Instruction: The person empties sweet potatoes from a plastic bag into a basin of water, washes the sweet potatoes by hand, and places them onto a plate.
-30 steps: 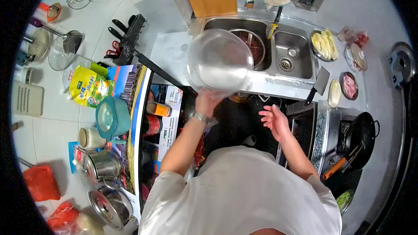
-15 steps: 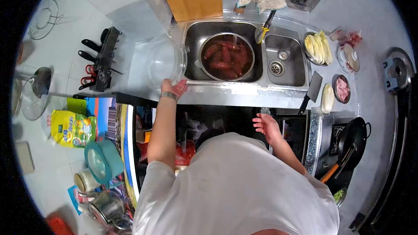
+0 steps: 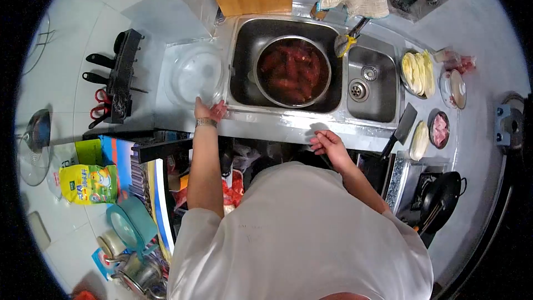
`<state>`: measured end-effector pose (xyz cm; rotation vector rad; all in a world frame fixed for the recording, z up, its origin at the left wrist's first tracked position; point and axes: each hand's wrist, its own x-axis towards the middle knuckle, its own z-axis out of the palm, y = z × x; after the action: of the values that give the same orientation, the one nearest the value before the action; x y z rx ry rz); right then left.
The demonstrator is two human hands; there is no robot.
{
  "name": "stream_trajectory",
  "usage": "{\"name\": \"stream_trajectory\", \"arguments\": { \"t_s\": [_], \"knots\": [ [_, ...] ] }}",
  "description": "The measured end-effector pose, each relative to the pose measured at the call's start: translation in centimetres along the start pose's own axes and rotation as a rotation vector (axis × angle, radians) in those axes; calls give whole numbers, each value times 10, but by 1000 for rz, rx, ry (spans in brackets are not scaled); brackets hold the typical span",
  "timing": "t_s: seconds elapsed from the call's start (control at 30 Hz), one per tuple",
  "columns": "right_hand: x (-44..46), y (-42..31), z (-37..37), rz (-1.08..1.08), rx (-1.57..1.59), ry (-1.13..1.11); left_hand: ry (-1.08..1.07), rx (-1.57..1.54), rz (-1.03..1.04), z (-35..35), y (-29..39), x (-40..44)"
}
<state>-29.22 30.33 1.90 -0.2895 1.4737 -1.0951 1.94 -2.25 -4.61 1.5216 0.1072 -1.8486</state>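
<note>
Fingers of the left hand spread apart at the near rim of the clear bowl — whether they touch it cannot be told; fingers of the right hand loosely curled and slightly parted, with nothing visible in their grasp, by the front edge of the table. The bowl rests just beside the left edge of the sink — a strip of open table runs rightward to the cleaver

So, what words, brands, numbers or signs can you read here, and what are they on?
Nothing reads clearly enough to quote.
Yellow bag: printed characters, too small and blurred to read.
White shirt: marks too faint to tell whether they are lettering.
</note>
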Motion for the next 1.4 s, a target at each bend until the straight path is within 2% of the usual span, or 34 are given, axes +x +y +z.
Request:
{"name": "stream_trajectory", "arguments": {
  "t_s": [0.03,0.1,0.13,0.2,0.23,0.27,0.33,0.37,0.43,0.47,0.53,0.57,0.63,0.67,0.73,0.77,0.8,0.87,0.9,1.0,1.03,1.13,1.2,1.23,1.33,1.37,1.4],
  "knots": [
    [4,-6,-5,-11,-17,-14,0,-8,5,3,-2,-7],
    [12,-15,-18,-20,-36,-36,0,140,187,4,-8,-22],
    [16,-20,-25,-20,-37,-41,3,137,191,6,-18,-28],
    [24,-29,-37,-51,-37,-57,130,303,669,27,-53,-69],
    [30,-32,-43,-48,-36,-62,78,380,803,32,-67,-83],
    [38,-33,-48,-62,-47,-52,81,382,806,36,-82,-84],
    [49,-31,-56,-78,-63,-27,101,699,1186,40,-112,-79],
    [53,-36,-55,-60,-75,-41,102,712,1178,46,-121,-83],
    [63,-40,-52,-96,-123,-18,-463,454,551,72,-123,-101],
    [65,-42,-48,-138,-181,-5,-464,458,548,90,-121,-113],
    [71,-52,-32,-167,-171,30,-504,22,327,134,-106,-131],
    [73,-59,-22,-208,-236,17,-512,20,335,152,-97,-130],
    [70,-77,7,-372,-304,-3,-737,25,403,184,-85,-126],
    [69,-92,23,-425,-318,-53,-759,27,391,199,-80,-127],
    [59,-123,63,-498,-235,-125,-908,125,635,229,-73,-137],
    [57,-136,79,-472,-135,-208,-877,171,753,243,-71,-161],
    [53,-149,95,-453,-79,-286,-892,163,745,250,-67,-176],
    [40,-178,121,-443,17,-394,-984,348,956,257,-55,-201],
    [38,-184,127,-437,32,-422,-1040,377,965,257,-48,-216],
    [19,-205,144,-437,42,-438,-1225,201,1057,258,-38,-240],
    [13,-213,147,-509,-83,-473,-1227,152,1140,257,-34,-251],
    [4,-224,154,-648,-279,-504,-1407,27,1200,255,-19,-278],
    [-9,-237,157,-618,-144,-610,-1415,-23,1292,252,-19,-293],
    [-17,-240,155,-494,-60,-683,-1453,-25,1290,249,-19,-299],
    [-36,-245,157,-581,-120,-722,-1526,-61,1297,246,-26,-319],
    [-42,-246,155,-479,-64,-766,-1554,-75,1270,245,-29,-326],
    [-49,-248,150,-499,-72,-777,-1583,-81,1247,245,-30,-334]
  ]
}}
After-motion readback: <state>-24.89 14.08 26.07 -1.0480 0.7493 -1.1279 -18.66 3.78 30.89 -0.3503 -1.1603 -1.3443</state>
